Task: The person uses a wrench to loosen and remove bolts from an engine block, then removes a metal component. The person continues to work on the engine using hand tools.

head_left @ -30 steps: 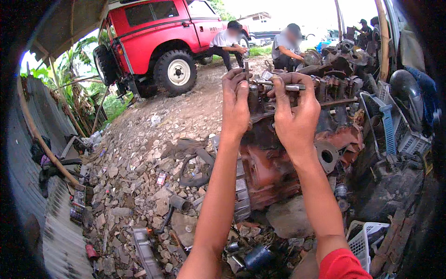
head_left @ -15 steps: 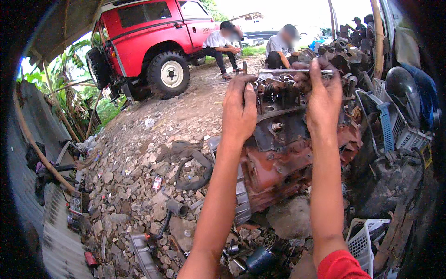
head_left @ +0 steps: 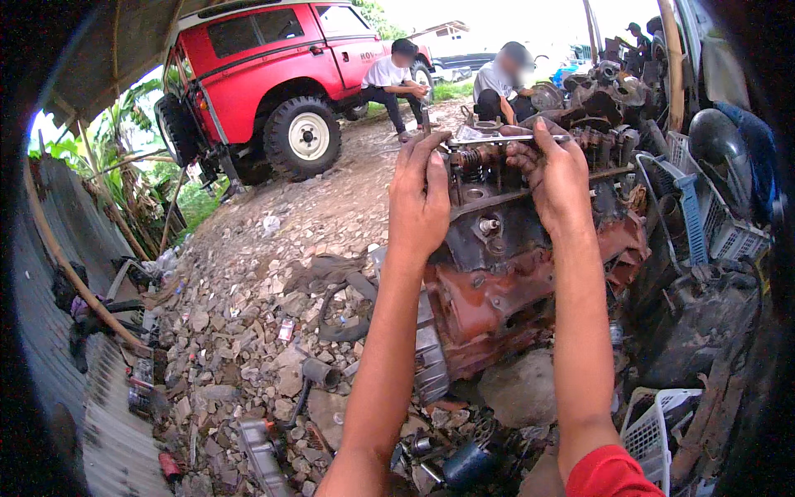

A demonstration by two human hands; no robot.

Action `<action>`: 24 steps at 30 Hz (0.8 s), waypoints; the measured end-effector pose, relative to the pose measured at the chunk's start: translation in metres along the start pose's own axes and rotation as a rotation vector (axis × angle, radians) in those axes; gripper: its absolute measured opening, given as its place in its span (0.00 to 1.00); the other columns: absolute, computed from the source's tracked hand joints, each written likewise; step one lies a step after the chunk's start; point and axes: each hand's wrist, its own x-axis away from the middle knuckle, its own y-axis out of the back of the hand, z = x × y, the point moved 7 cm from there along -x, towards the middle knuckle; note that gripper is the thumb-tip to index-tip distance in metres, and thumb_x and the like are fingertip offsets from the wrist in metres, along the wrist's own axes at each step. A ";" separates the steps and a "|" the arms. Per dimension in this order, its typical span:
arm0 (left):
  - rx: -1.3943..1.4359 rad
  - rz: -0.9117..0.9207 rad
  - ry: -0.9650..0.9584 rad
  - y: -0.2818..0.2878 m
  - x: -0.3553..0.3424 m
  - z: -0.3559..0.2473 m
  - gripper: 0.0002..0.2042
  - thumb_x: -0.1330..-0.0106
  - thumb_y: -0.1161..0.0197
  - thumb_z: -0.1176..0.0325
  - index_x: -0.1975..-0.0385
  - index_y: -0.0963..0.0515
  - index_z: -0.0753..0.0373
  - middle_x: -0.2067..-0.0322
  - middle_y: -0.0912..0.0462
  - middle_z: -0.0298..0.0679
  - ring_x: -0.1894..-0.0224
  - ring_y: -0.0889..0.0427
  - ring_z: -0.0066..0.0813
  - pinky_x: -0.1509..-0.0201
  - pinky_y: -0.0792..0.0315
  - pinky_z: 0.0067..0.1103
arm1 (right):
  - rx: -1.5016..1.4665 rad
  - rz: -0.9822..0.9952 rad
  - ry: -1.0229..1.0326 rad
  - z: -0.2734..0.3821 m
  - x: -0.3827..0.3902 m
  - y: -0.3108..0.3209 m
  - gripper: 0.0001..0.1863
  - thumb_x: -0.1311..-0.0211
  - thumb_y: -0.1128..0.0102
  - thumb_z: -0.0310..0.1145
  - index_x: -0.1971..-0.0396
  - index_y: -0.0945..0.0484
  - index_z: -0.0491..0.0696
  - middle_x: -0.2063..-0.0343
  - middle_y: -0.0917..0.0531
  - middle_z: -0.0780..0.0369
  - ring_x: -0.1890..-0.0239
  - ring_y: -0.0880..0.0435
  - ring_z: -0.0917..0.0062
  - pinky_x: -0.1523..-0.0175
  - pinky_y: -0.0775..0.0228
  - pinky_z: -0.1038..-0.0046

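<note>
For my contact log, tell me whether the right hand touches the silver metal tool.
Touching: the head view shows the right hand gripping the silver metal tool, thumb across it.

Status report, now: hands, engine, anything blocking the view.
Right hand holding silver metal bar at engine's top. Left hand by bar's left end, grip unclear. Engine's reddish-brown side showing. Both hands partly block the view of it.

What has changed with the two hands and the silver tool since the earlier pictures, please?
The right hand, holding the silver tool, first moved right, then came partly back to the left. No release is visible. The left hand stayed by the engine's left end; the engine and red car stayed in place.
</note>
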 end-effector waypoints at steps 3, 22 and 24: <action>0.003 0.006 0.007 0.000 0.000 -0.001 0.14 0.27 0.54 0.70 0.49 0.24 0.66 0.50 0.23 0.53 0.45 0.24 0.52 0.37 0.33 0.35 | 0.004 0.038 0.002 -0.001 -0.004 0.001 0.14 0.23 0.53 0.35 0.53 0.26 0.39 0.61 0.14 0.54 0.68 0.18 0.79 0.61 0.24 0.77; 0.035 -0.006 0.077 -0.001 0.001 -0.001 0.12 0.27 0.51 0.70 0.53 0.22 0.67 0.51 0.23 0.52 0.46 0.23 0.50 0.39 0.32 0.35 | 0.369 0.078 0.337 0.016 -0.010 0.001 0.13 0.23 0.51 0.37 0.51 0.34 0.43 0.61 0.15 0.53 0.68 0.16 0.77 0.61 0.21 0.75; 0.037 0.006 0.100 0.001 0.002 0.004 0.12 0.27 0.51 0.69 0.53 0.22 0.67 0.51 0.23 0.52 0.46 0.23 0.50 0.39 0.32 0.35 | 0.238 0.121 0.273 0.022 0.008 -0.015 0.12 0.23 0.52 0.37 0.53 0.34 0.43 0.61 0.15 0.53 0.68 0.16 0.77 0.61 0.21 0.75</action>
